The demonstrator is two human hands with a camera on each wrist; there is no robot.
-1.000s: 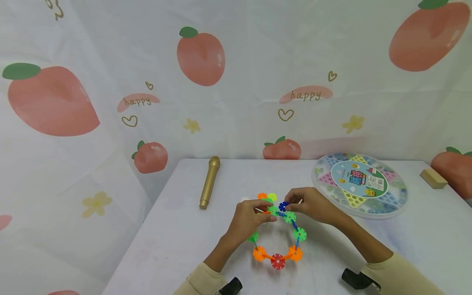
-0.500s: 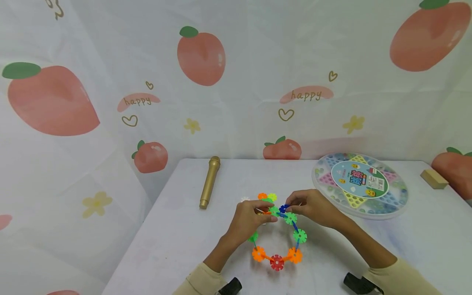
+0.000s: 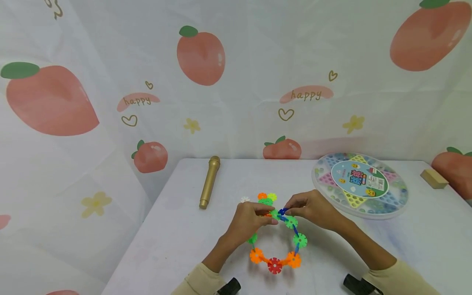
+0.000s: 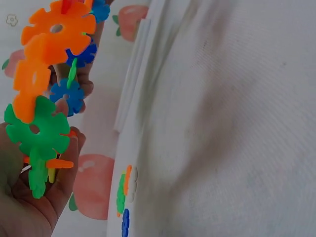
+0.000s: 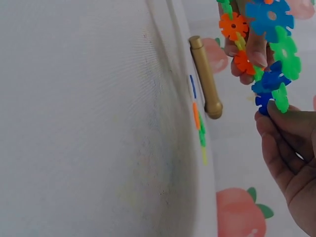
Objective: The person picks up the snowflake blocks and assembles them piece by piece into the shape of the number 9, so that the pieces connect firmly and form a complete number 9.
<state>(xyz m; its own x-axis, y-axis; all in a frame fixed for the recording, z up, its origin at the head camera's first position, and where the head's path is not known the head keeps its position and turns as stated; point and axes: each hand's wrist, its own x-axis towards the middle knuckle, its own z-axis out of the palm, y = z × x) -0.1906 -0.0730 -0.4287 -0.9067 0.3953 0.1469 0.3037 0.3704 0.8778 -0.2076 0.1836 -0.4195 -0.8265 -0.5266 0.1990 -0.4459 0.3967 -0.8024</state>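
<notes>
A ring of slotted snowflake discs hangs between my hands above the table, with a red snowflake disc (image 3: 274,265) at its low near end and orange, green and blue ones up its sides. My left hand (image 3: 250,219) pinches the ring at its far left; orange and green snowflake discs (image 4: 40,127) show by its fingers in the left wrist view. My right hand (image 3: 313,209) pinches a dark blue snowflake disc (image 5: 263,102) between thumb and finger, against the ring's blue and green discs. Whether its slots are engaged, I cannot tell.
Loose snowflake discs lie behind the left hand, among them an orange one (image 3: 262,196) and a white one (image 3: 245,199). A gold microphone-shaped stick (image 3: 209,182) lies at the back left. A round game-board case (image 3: 396,198) and a wooden block (image 3: 434,179) are at back right.
My right hand has come slightly down, bringing the dark blue snowflake disc against the ring. The ring's near end has dipped a little toward me. The left hand has hardly moved.
</notes>
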